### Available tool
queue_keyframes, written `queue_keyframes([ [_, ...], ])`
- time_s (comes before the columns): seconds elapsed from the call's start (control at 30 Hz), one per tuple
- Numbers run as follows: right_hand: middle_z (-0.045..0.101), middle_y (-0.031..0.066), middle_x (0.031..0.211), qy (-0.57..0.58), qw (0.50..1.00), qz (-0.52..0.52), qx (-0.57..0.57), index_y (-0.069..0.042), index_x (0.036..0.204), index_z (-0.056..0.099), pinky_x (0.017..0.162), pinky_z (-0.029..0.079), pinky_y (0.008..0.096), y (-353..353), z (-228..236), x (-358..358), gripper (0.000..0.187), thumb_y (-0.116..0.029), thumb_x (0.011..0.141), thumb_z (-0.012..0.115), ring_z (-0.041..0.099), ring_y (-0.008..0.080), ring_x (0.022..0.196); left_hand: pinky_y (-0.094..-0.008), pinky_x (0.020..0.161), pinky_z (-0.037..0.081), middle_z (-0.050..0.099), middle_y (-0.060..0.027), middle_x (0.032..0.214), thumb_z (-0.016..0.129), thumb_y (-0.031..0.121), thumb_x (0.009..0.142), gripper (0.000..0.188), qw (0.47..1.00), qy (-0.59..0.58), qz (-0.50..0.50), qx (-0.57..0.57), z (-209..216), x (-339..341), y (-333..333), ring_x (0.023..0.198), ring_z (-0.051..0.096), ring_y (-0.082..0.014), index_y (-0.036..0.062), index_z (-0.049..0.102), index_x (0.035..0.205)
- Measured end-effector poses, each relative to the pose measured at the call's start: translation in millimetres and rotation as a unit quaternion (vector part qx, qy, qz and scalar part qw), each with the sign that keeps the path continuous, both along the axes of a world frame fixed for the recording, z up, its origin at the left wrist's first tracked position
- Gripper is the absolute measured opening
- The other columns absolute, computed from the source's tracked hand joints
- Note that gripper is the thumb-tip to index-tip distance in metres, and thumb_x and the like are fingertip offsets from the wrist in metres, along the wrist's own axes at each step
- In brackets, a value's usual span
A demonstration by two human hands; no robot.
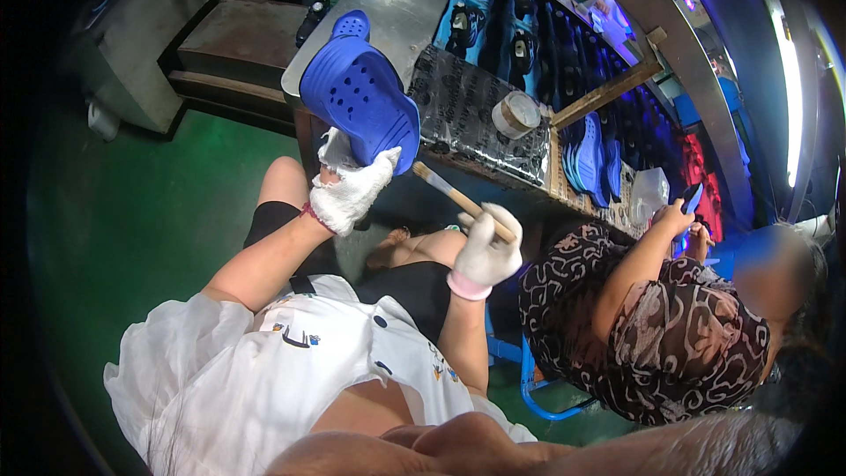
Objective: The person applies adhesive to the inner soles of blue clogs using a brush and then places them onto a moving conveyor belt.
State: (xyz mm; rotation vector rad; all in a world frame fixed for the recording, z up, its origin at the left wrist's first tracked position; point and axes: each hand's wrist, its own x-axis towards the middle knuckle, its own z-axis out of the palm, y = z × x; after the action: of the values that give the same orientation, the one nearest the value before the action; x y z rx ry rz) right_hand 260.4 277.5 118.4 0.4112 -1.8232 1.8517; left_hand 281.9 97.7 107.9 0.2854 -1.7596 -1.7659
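Observation:
My left hand (349, 192), in a white work glove, is closed around the near end of a blue foam clog (374, 101). Rows of holes show in the clog, and a smaller perforated part sticks up at its far end. It is held up in front of the table's corner. My right hand (490, 245), gloved in white with a pink cuff, grips the wooden handle of a brush (451, 194). The pale bristles point toward the clog's near edge; whether they touch it I cannot tell.
A round white tub (515, 115) stands on the dark printed covering of the metal table (388, 0). Beyond it, dark shoe parts lie in rows on blue sheets (473, 13). Blue foam pieces (589, 163) stack at right, near a seated co-worker (652, 317) holding a blue piece.

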Motion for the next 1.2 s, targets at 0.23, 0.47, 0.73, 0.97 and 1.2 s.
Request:
queue_keyframes([
  [0.23, 0.066, 0.0115, 0.073, 0.091, 0.988, -0.026, 0.118, 0.002, 0.091, 0.062, 0.057, 0.053, 0.0261, 1.1, -2.8, -4.0, 0.012, 0.004, 0.079, 0.065, 0.068, 0.0187, 0.06, -0.0329, 0.074, 0.053, 0.066, -0.013, 0.097, 0.071, 0.003, 0.077, 0.036, 0.992, 0.056, 0.032, -0.108, -5.1, -1.8, 2.9, 0.083, 0.066, -0.0212, -0.001, 0.055, 0.109],
  [0.47, 0.065, 0.0106, 0.068, 0.105, 0.984, -0.022, 0.143, 0.0, 0.085, 0.064, 0.054, 0.051, 0.028, -0.5, 0.1, -5.1, 0.01, 0.005, 0.077, 0.064, 0.064, 0.0191, 0.056, -0.0266, 0.064, 0.053, 0.067, -0.0063, 0.085, 0.074, 0.005, 0.077, 0.027, 0.989, 0.094, 0.064, -0.093, 0.6, -3.8, 10.0, 0.07, 0.063, -0.0124, 0.0006, 0.06, 0.1],
  [0.73, 0.064, 0.0098, 0.068, 0.09, 0.987, -0.006, 0.135, -0.001, 0.084, 0.063, 0.054, 0.05, 0.028, -1.5, -3.8, -2.6, 0.013, 0.007, 0.074, 0.065, 0.064, 0.0219, 0.056, -0.0234, 0.053, 0.047, 0.064, -0.002, 0.077, 0.074, 0.005, 0.078, 0.018, 0.998, 0.054, 0.034, -0.024, -9.0, -4.8, 12.4, 0.06, 0.057, -0.0075, 0.0016, 0.062, 0.092],
  [0.97, 0.066, 0.0109, 0.071, 0.037, 0.99, -0.062, 0.119, 0.001, 0.082, 0.063, 0.056, 0.052, 0.0281, 16.3, -15.1, -1.4, 0.008, 0.007, 0.077, 0.062, 0.065, 0.02, 0.057, -0.0242, 0.058, 0.047, 0.064, -0.0028, 0.082, 0.071, 0.008, 0.081, 0.021, 0.999, -0.014, 0.031, 0.028, 6.5, 1.7, 0.9, 0.067, 0.057, -0.0087, 0.002, 0.06, 0.098],
  [1.2, 0.065, 0.0188, 0.091, -0.023, 0.998, -0.025, -0.044, 0.005, 0.111, 0.052, 0.065, 0.054, 0.0253, 24.6, -28.6, 2.9, 0.022, -0.001, 0.091, 0.048, 0.066, 0.0191, 0.074, -0.0219, 0.055, 0.044, 0.061, 0.001, 0.084, 0.068, 0.009, 0.082, 0.018, 0.948, -0.018, -0.043, 0.314, 17.2, -10.0, -10.9, 0.068, 0.058, -0.0078, 0.0086, 0.057, 0.096],
])
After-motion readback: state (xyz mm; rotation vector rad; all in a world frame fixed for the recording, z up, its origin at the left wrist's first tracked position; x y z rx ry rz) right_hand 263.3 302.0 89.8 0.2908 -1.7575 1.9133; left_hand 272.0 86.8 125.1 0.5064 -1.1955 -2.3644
